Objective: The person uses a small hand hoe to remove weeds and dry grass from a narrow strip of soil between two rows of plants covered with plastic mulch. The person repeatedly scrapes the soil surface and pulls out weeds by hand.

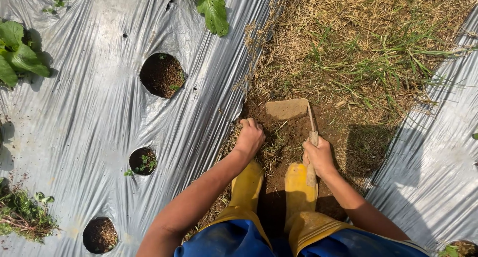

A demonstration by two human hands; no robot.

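The right hand grips the small hoe, its blade flat on the dirt path beside the plastic sheet. The left hand clutches weeds; pulling low, near the roots, works best.

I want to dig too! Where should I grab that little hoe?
Probably grab the hoe by its wooden handle, from the near end, as the right hand does. The handle points back toward the yellow boots; the flat blade lies on the soil ahead.
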